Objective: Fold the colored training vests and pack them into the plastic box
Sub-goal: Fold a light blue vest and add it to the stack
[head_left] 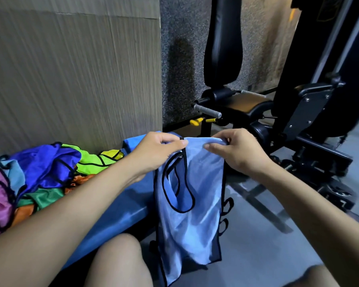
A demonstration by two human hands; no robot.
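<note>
We held one light blue vest (192, 195) up in the air, just right of the blue table (120, 206) and over the grey floor (263, 241), hanging lengthwise from its top edge. Our left hand (155, 151) pinched the top edge at the left, by the black trim, and our right hand (234, 151) pinched the same edge at the right, thumbs and fingers curled round the mesh, the two hands near each other. The vest looked already doubled along its length, its black-edged openings showing on the left half

To do this fold well, we judged we should keep the top edge taut and level between the hands, let the cloth hang still so the side edges line up, then lay it flat on the table before folding it down again; thin mesh like this probably slips and twists easily

Counting: one vest in hand. On the far left of the table lay a loose pile of vests (39, 179), tangled together, showing dark blue, green, yellow, orange, purple and pale blue; we could not tell exactly how many. We saw no plastic box anywhere. Two bare knees showed at the near edge, and one black exercise machine (298, 104) stood far right
</note>
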